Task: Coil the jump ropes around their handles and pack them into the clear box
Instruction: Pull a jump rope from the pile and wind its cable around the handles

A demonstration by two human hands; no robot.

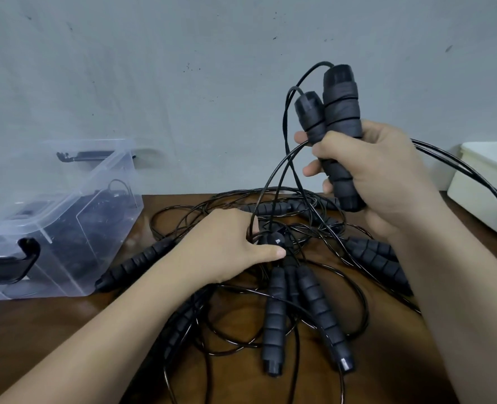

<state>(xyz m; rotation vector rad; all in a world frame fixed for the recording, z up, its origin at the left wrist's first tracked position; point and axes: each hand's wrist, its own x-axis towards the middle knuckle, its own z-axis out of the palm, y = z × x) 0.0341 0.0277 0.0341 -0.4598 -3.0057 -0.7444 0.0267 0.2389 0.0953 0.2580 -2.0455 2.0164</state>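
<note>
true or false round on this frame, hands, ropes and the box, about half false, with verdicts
1. The right hand grips two handles together, upright. True.
2. The left hand is raised clear of the ropes. False: it grips into the tangle of ropes on the table.
3. The clear box stands left of the tangle. True.
4. The clear box is empty. False: dark contents show through its wall.
5. The cord is coiled round the held handles. False: it hangs loose from their tops.

No readable text, label, brand, number or sign shows on anything in view.
</note>
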